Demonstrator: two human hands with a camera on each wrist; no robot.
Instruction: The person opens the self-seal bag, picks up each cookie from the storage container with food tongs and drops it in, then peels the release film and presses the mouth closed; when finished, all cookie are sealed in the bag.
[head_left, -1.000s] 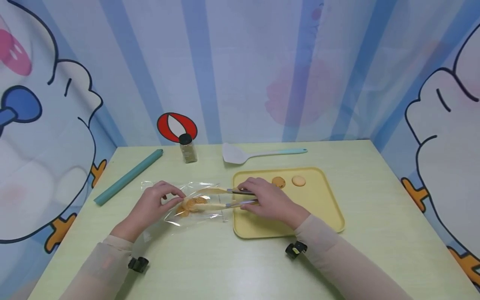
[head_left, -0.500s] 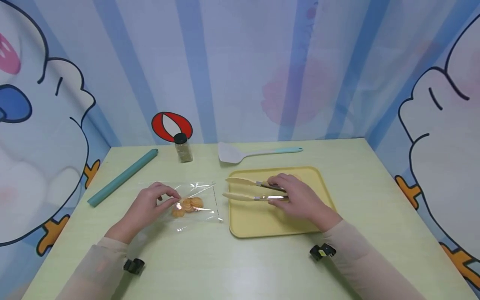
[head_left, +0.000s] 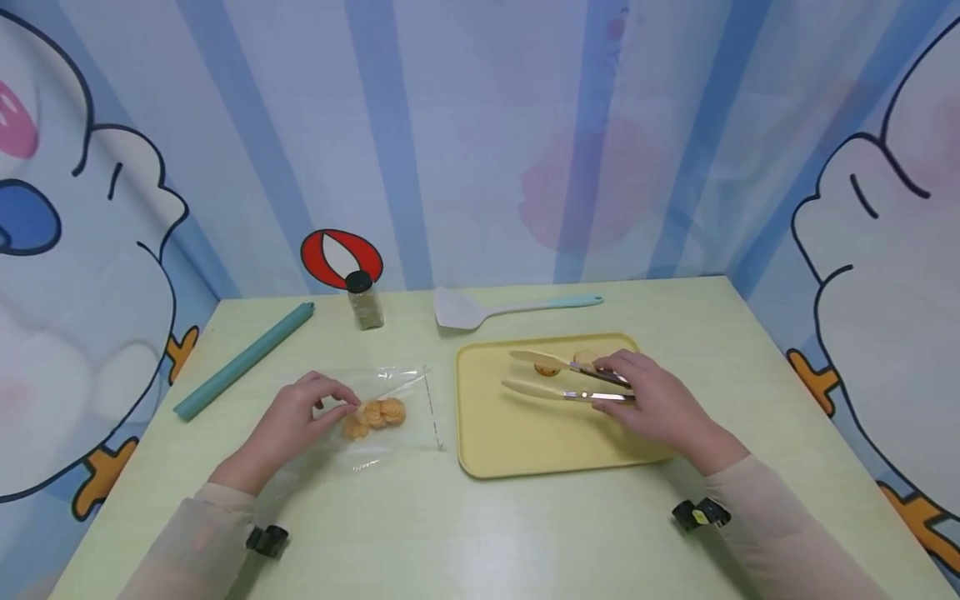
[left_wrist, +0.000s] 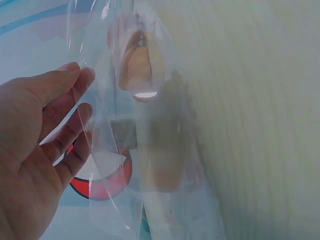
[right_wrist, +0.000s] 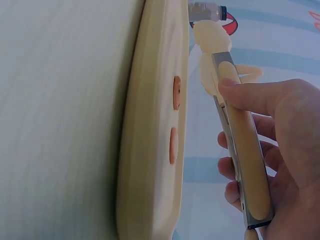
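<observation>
My left hand (head_left: 303,421) pinches the edge of a clear plastic bag (head_left: 408,383) between thumb and forefinger; the left wrist view shows the film at the fingertips. Several round cookies (head_left: 384,412) lie inside the bag. Over the yellow tray (head_left: 510,450) my right hand (head_left: 660,400) holds a pair of tongs (head_left: 570,393) with cream tips and metal arms. The tips stand apart with nothing between them. A dotted brown cookie (head_left: 547,370) sits on the tray, partly behind the upper tip. Beside it is a paler cookie (head_left: 585,358), partly covered by the tongs and hand.
A grey-white spatula (head_left: 459,309) with a light blue handle lies behind the tray. A small seasoning jar (head_left: 365,302) with a black lid stands at the back. At the left lies a green rolled cylinder (head_left: 243,362). A printed curtain (head_left: 480,150) rises behind the table.
My right hand has drawn the tongs out of the bag and moved right over the tray. The left hand still pinches the bag's edge in nearly the same place.
</observation>
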